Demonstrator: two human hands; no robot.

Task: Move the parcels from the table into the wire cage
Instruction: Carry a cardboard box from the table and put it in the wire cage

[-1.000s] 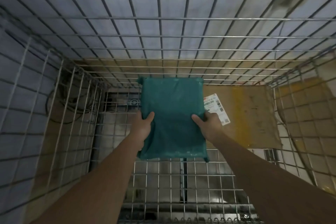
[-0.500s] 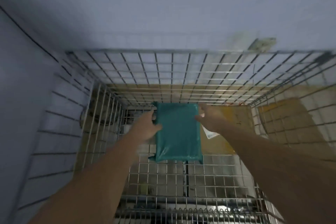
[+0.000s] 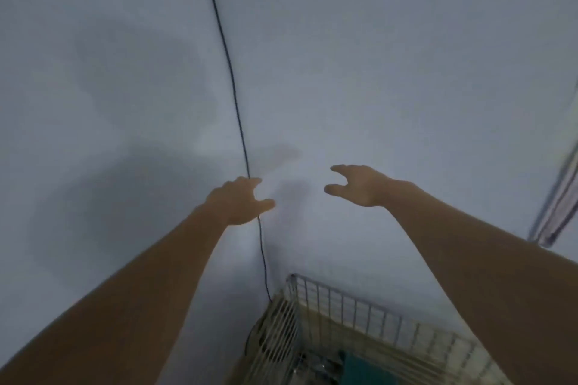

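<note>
**Step in hand: hands clear after drop, return for next parcel**

Left hand (image 3: 239,200) and right hand (image 3: 359,186) raised well above the wire cage (image 3: 344,306), both spread wide, fingers loosely curled, nothing held. Hands apart from each other, in front of a bare pale wall (image 3: 375,72). Dark cable (image 3: 233,87) running down the wall, passing behind the left hand and ending at the near corner of the cage.

Teal parcel (image 3: 359,369) lying inside the cage, low down, only partly visible at the bottom edge of the view. No contact with either hand.

Judged state: one placement complete. Counter not in view, so count of remaining parcels unknown.

Next move: withdraw both arms away from the cage, turn toward the counter, locate the next parcel, take hold with both hands at opposite edges.
</note>
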